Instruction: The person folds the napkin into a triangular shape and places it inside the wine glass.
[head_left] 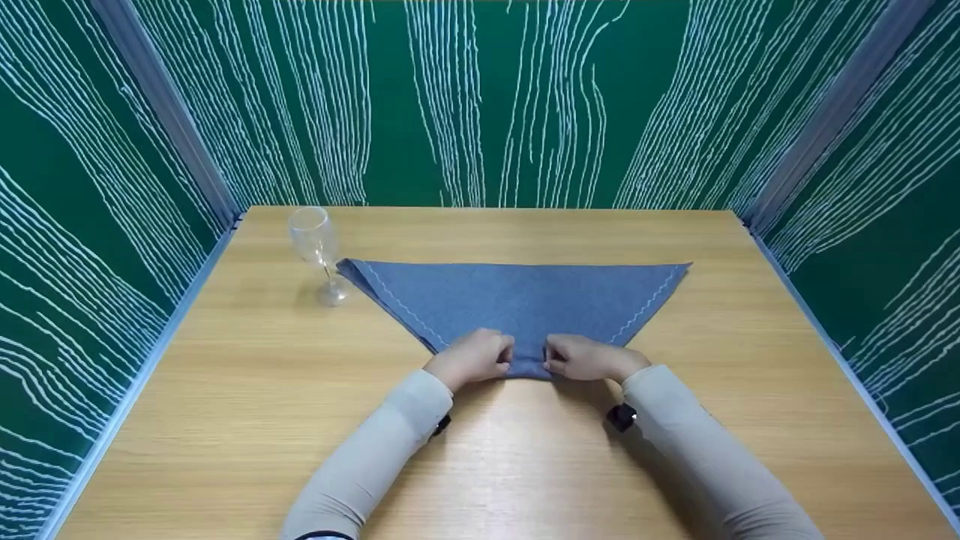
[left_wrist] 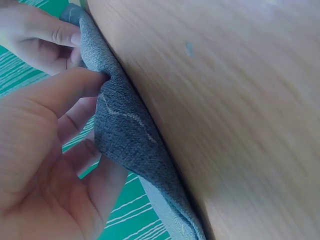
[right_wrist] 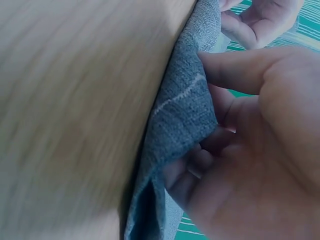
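A blue-grey cloth [head_left: 517,296] with pale zigzag stitching lies folded on the table, long straight edge away from me and narrow edge toward me. My left hand [head_left: 476,358] pinches that near edge left of its middle; the left wrist view shows the thumb and fingers on the turned-up cloth [left_wrist: 127,120]. A short way to the right, my right hand [head_left: 589,358] pinches the same edge, with the cloth [right_wrist: 182,110] between thumb and fingers in the right wrist view. Both hands face each other with a small gap between them.
A clear stemmed glass [head_left: 315,244] stands upright at the back left, close to the cloth's left corner. The wooden table [head_left: 247,420] is bordered at the back and sides by green panels [head_left: 645,97] with white wavy lines.
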